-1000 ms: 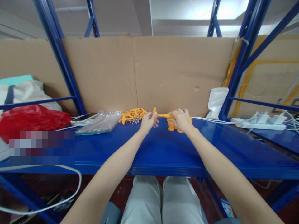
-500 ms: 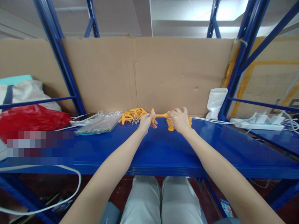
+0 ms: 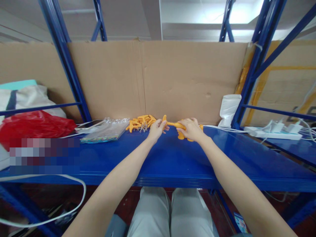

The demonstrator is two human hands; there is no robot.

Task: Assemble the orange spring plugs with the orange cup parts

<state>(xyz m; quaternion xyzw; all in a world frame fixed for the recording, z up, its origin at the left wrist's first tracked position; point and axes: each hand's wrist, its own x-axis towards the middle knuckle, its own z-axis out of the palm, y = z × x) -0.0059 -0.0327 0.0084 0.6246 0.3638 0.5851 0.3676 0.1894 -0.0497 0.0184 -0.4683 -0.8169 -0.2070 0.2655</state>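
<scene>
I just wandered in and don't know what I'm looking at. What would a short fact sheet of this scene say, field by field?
Setting: blue metal shelf, with a cardboard sheet standing along its back
Hands: left hand and right hand each grip one end of a single orange plastic piece
To the left of the hands: pile of orange pieces, clear plastic bags, red bag
To the right of the hands: white power strip with plugs in it

Orange plastic piece [image 3: 173, 124], level above blue shelf [image 3: 172, 158]
</scene>
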